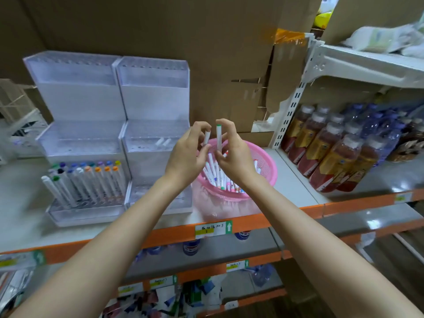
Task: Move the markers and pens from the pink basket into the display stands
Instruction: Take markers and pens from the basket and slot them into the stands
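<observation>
Hidden / unclear:
- The lower ends of both held markers are behind the palms.
- The wrists cover the near-left rim of the pink basket (267,177).
- Both forearms are cut off at the bottom edge of the frame.
- Price label (213,229) text is illegible. The lower shelves at the bottom of the frame are a blur.

Hands, frame centre, above the basket:
- Left hand (187,154): fingers (200,126) pinch a white marker (207,137), slightly tilted.
- Right hand (237,157): fingers pinch a green-capped marker (219,136), near upright.
- The two markers are just apart.

Materials:
- The basket is round pink plastic lattice and holds a loose heap of white-barrelled markers (213,171) with coloured caps.
- Two stepped stands of frosted clear plastic stand side by side at left.
- Left stand (78,99): the bottom tier holds a row of markers (91,180) leaning back.
- Right stand (156,99): the middle tier holds two white pieces, too blurred to identify.
- Shelf (296,180) is pale with an orange front edge. Behind it is brown cardboard (183,31).
- At right are glossy bottles (330,152) of brown liquid with white caps.
</observation>
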Available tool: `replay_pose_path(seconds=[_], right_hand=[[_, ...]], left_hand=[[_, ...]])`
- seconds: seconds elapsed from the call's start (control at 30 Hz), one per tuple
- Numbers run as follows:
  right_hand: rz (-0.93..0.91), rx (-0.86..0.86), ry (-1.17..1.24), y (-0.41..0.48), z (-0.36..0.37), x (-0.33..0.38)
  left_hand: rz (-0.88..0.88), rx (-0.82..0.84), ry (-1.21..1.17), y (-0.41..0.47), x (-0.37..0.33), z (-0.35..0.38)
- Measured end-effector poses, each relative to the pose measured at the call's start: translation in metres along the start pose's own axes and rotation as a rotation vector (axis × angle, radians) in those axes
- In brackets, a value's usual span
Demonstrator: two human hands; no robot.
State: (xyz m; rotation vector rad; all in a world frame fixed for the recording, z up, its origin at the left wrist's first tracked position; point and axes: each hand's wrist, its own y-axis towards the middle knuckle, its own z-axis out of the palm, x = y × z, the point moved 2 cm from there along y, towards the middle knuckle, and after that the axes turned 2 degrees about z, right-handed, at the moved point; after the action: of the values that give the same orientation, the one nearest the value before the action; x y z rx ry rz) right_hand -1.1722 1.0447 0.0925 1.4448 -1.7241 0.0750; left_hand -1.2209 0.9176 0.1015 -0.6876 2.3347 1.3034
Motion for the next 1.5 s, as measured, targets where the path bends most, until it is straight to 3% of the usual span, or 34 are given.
replay_pose_path(seconds=[0.43,0.83,1.5], right_hand=[[-0.026,0.07,0.09,-0.021,0.082,0.098],[-0.091,0.078,0.108,-0.03,0.15,0.166],[-0.048,0.058,0.151,-0.038,0.193,0.187]], left_hand=[[-0.118,-0.044,0.103,-0.055,0.048,-0.131],[-0.168,-0.076,0.059,-0.083,0.086,-0.206],[-0.219,-0.084,0.0,-0.092,0.118,-0.228]])
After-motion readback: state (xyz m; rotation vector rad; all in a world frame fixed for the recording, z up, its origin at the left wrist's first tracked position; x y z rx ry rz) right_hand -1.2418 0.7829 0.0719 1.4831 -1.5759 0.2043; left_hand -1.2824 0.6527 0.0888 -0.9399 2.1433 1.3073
